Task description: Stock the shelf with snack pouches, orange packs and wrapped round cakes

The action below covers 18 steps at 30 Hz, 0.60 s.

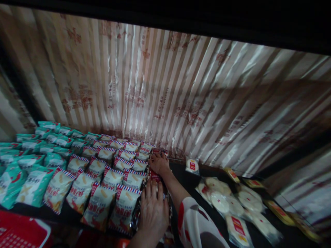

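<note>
The left hand (154, 210) lies palm down, its fingers extended and close together, over the near part of a row of dark red packets (156, 176); the right hand (159, 163) is spread flat across the far end of the same row, just beside the backing sheet (160, 75). Neither hand appears to close around a packet, although the undersides of the fingers are hidden. Excess downward force may crush the contents or split a seam, because both palms bear on the wrappers from above. Excess forward force may buckle the far packet, since the sheet stands close behind it. Immediately to the left, the striped-edge packets (126, 206) stand in close rows; sideways drift of the left hand may catch their edges and tip one, and the nearest of them stand by the front of the shelf (188, 179), where a fall is likeliest. The teal packets (33, 186), farther left, may shift if that push carries through the rows. To the right, the sleeve (193, 220) hangs near the clear-wrapped rounds (219, 201); an outward elbow swing may drag them out of place.
</note>
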Each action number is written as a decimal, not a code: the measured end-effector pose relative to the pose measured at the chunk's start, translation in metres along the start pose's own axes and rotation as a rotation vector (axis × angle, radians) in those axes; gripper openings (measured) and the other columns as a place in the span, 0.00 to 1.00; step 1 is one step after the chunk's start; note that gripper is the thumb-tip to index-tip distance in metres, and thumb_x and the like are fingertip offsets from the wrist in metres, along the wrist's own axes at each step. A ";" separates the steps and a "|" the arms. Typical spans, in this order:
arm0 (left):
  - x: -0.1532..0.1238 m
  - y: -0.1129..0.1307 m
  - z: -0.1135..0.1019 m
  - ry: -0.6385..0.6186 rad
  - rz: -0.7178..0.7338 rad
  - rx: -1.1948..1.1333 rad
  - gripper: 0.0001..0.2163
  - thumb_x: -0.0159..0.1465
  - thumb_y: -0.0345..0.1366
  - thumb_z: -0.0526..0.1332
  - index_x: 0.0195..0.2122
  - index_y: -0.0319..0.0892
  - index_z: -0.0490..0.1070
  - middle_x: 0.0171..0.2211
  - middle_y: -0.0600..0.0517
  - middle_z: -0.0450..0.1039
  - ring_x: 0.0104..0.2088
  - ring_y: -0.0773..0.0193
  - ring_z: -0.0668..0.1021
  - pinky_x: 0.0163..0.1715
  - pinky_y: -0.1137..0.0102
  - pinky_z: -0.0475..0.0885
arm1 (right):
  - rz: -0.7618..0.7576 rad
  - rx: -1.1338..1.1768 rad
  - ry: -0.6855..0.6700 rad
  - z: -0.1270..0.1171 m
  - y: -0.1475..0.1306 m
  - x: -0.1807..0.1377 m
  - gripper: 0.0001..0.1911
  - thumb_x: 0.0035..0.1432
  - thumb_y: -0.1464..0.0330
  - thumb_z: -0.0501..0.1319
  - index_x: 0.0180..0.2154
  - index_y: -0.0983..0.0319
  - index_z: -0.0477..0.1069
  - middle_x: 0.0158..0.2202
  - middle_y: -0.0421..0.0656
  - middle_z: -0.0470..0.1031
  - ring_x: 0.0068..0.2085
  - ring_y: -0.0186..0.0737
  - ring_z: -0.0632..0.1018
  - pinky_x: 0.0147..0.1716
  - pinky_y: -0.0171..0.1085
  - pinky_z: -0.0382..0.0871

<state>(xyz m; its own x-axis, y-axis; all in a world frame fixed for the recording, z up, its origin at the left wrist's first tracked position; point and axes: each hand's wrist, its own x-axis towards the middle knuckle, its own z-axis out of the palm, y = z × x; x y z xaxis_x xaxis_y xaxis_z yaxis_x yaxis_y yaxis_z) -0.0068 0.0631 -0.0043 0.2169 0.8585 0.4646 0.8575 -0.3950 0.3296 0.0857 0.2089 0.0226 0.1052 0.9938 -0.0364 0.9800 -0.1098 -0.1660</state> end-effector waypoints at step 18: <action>-0.002 0.000 0.006 0.132 0.031 0.037 0.19 0.61 0.37 0.52 0.52 0.40 0.68 0.51 0.44 0.70 0.54 0.51 0.68 0.52 0.56 0.64 | -0.012 -0.013 -0.062 -0.005 -0.003 -0.003 0.26 0.62 0.53 0.39 0.54 0.48 0.64 0.63 0.36 0.55 0.64 0.56 0.48 0.57 0.57 0.43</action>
<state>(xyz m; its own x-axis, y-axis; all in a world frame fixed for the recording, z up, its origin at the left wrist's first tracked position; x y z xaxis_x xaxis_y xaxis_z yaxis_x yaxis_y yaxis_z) -0.0047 0.0632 -0.0102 0.1825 0.7950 0.5786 0.8686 -0.4061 0.2840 0.0834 0.2065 0.0280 0.0833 0.9919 -0.0960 0.9832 -0.0975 -0.1542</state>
